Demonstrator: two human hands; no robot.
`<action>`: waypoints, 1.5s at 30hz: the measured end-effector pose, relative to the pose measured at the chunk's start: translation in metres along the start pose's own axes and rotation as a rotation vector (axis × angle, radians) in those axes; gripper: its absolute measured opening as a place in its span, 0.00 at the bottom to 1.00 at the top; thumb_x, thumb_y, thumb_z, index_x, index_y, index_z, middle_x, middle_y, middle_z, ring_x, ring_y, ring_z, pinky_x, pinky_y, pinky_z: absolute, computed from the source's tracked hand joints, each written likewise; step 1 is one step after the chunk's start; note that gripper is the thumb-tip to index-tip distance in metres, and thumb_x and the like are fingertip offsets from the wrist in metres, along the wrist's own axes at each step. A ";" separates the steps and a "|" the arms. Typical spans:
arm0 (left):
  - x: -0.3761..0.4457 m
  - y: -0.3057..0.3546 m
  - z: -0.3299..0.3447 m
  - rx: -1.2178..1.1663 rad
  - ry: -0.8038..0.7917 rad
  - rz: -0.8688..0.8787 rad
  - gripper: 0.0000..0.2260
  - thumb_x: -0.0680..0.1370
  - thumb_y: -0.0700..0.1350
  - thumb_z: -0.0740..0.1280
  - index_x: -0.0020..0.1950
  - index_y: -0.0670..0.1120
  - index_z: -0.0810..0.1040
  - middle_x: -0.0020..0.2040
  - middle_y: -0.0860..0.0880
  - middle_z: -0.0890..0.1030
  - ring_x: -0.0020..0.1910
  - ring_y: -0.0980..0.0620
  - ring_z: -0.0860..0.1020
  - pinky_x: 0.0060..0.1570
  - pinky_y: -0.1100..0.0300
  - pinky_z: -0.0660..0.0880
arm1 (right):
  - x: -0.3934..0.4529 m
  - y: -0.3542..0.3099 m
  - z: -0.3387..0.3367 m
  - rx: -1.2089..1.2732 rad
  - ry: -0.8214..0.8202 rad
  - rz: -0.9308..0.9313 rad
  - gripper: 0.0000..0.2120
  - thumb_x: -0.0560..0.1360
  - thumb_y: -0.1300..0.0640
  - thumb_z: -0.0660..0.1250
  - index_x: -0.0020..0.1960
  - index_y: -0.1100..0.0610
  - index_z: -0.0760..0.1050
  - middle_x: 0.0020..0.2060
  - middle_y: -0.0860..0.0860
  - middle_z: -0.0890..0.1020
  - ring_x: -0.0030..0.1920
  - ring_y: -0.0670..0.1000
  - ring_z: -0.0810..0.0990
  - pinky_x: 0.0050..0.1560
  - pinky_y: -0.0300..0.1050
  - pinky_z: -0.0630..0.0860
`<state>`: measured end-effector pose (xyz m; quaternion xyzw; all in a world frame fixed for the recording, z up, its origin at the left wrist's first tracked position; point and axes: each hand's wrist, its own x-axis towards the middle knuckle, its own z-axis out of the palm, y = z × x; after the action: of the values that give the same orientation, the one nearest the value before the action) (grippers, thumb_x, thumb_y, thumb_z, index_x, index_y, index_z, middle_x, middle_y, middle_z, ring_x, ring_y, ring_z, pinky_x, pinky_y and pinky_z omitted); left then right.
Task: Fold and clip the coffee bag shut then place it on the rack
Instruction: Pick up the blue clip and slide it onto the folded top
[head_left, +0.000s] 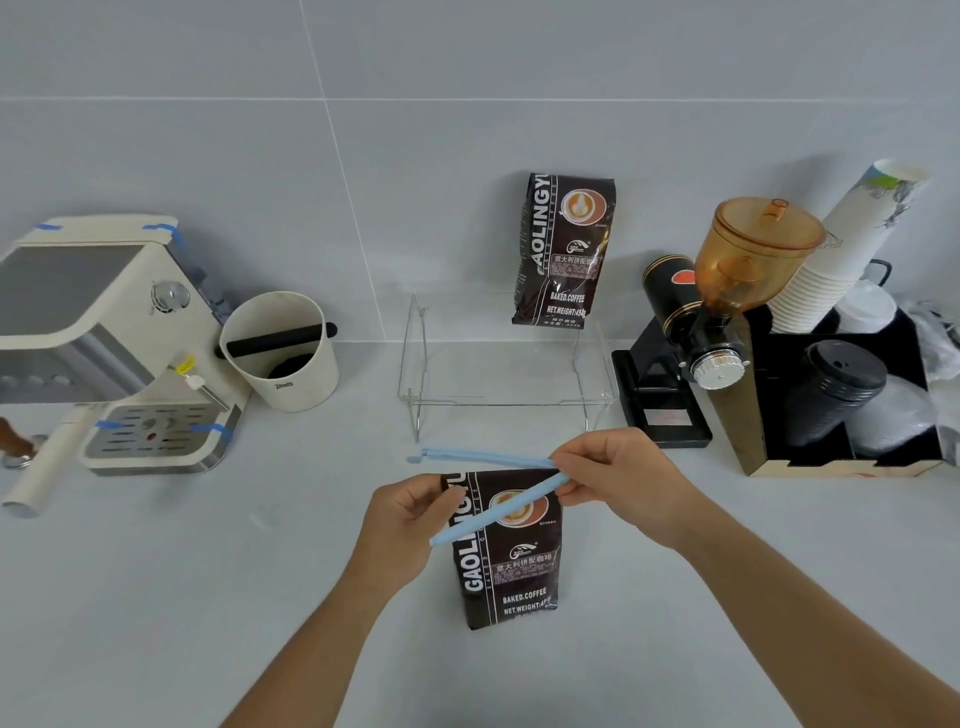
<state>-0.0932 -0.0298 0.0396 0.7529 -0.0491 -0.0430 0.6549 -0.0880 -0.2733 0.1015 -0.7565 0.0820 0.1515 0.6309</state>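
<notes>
A dark brown coffee bag (511, 571) stands upright on the counter in front of me, its top edge folded flat. My left hand (410, 512) pinches the bag's upper left corner. My right hand (618, 475) holds the hinge end of a long light-blue sealing clip (488, 512), which is spread open in a V. One arm of the clip runs behind the bag's top toward the left, the other slants down across the bag's front. A clear acrylic rack (415, 364) stands behind the bag, near the wall.
A second coffee bag (566, 249) stands on the rack's right side against the wall. A cream espresso machine (104, 338) and a knock box (283, 353) are at the left. A black grinder (691, 332) and a cup organizer (831, 395) are at the right.
</notes>
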 end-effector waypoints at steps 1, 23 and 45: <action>0.000 0.000 0.002 0.024 0.013 0.013 0.22 0.76 0.32 0.68 0.28 0.55 0.79 0.22 0.59 0.73 0.24 0.62 0.67 0.29 0.72 0.64 | 0.000 0.001 -0.001 0.008 -0.010 0.000 0.07 0.76 0.62 0.70 0.42 0.55 0.85 0.38 0.58 0.87 0.40 0.55 0.87 0.41 0.41 0.84; -0.001 -0.005 0.002 0.109 0.044 -0.025 0.14 0.80 0.38 0.64 0.33 0.41 0.75 0.26 0.55 0.69 0.26 0.60 0.64 0.27 0.69 0.61 | 0.005 0.021 -0.007 0.173 -0.083 0.010 0.11 0.69 0.75 0.72 0.46 0.61 0.83 0.35 0.55 0.88 0.38 0.52 0.86 0.37 0.39 0.82; 0.035 0.033 -0.052 0.955 -0.446 0.065 0.29 0.73 0.65 0.66 0.72 0.59 0.68 0.67 0.58 0.75 0.64 0.56 0.72 0.62 0.57 0.71 | 0.009 0.030 -0.007 0.225 -0.165 -0.028 0.12 0.70 0.71 0.73 0.42 0.55 0.86 0.37 0.54 0.88 0.39 0.49 0.85 0.38 0.38 0.80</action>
<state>-0.0526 0.0123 0.0795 0.9381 -0.2246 -0.1545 0.2138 -0.0884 -0.2857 0.0714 -0.6670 0.0358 0.1943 0.7184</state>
